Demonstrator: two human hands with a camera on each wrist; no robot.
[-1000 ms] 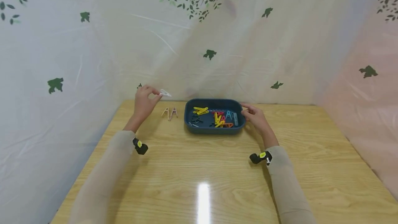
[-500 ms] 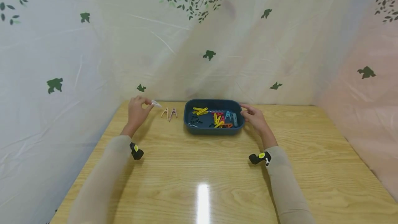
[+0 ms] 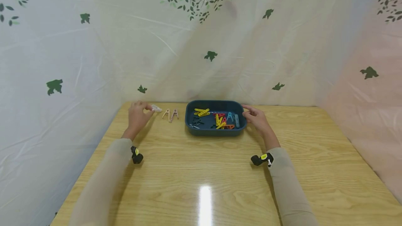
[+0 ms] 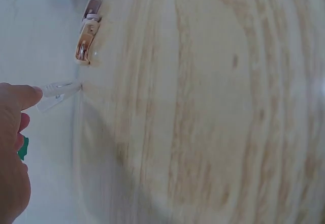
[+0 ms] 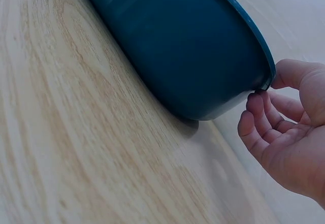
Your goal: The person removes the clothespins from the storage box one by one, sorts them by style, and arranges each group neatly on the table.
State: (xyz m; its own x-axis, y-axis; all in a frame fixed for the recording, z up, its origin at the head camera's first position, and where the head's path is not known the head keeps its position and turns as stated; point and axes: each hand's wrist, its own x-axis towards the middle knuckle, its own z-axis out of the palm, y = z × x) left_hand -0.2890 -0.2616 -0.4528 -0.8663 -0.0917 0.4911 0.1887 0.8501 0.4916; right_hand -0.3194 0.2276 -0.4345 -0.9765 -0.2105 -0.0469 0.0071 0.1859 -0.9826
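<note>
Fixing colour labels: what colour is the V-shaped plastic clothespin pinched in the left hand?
Whitish, apparently translucent; the clothespin shows best in the left wrist view.

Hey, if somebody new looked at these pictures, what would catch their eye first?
Probably the blue tray at the far side of the table, with bright yellow clips among the things inside and the right hand gripping its right end. Next, perhaps, the left hand pinching a white clip, left of the tray, near a peach clip and a purple clip.
</note>
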